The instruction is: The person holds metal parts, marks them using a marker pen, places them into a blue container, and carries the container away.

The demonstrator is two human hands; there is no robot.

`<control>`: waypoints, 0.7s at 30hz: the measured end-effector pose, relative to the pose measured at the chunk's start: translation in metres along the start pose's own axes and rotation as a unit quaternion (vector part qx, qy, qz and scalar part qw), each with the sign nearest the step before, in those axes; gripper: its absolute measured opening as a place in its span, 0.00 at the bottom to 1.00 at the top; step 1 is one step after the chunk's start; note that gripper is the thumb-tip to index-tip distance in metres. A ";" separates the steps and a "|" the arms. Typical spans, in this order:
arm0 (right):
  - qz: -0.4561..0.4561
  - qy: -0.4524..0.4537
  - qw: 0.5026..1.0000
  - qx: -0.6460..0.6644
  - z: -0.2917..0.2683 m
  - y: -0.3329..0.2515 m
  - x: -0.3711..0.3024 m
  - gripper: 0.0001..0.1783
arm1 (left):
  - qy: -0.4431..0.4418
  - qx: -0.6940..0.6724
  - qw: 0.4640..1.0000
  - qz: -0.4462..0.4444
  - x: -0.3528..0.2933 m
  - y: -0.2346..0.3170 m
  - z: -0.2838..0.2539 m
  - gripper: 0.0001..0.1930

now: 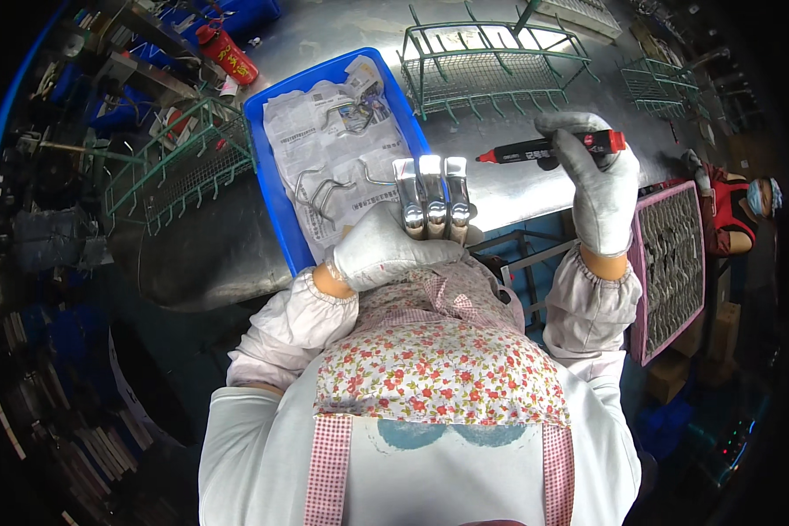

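gripping three shiny metal pieces [434, 200] side by side, your left hand [386, 250] sits at the near right corner of the blue tray [412, 118], its wrist just outside that rim. your right hand [603, 193], well to the right of the tray, pinches a red and black marker [535, 152] between thumb and fingers, the narrow red end pointing back toward the tray.

the pieces stand with their flat tops up, just beside the tray's right edge, between your two hands but touching only the left. they look stiff and probably have some weight for their size; the polished faces are likely slippery under a glove [359, 254] and easy to scuff. take hold low, around the narrower lower parts, pressing all three together so none slides, and leave the tops bare. the marker should be light and rigid; grip its barrel, clear of the narrow end.

inside the tray, bent metal wires [324, 197] lie on printed paper [298, 131]; they look thin, springy and apt to tangle.
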State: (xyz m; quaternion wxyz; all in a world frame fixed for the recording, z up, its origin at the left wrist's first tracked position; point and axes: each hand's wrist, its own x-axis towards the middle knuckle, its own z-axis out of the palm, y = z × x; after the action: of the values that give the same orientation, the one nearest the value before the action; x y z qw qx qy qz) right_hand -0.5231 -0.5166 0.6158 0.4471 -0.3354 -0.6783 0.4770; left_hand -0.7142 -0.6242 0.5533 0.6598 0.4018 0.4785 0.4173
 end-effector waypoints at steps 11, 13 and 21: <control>-0.073 0.151 0.986 0.015 -0.004 0.012 0.003 0.11 | -0.005 0.145 0.977 0.155 0.008 -0.028 -0.005 0.12; -0.062 0.127 0.990 -0.017 -0.010 0.018 0.001 0.12 | 0.007 0.203 0.957 0.206 0.011 -0.032 -0.004 0.12; 0.010 0.045 0.997 0.057 0.006 0.029 -0.004 0.15 | 0.061 0.243 0.931 0.265 0.011 -0.035 -0.003 0.09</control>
State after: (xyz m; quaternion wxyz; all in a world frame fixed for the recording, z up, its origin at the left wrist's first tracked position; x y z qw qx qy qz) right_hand -0.5261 -0.5129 0.5862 0.4910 -0.3370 -0.6256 0.5039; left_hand -0.7091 -0.6250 0.5167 0.3770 0.6361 0.4804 0.4715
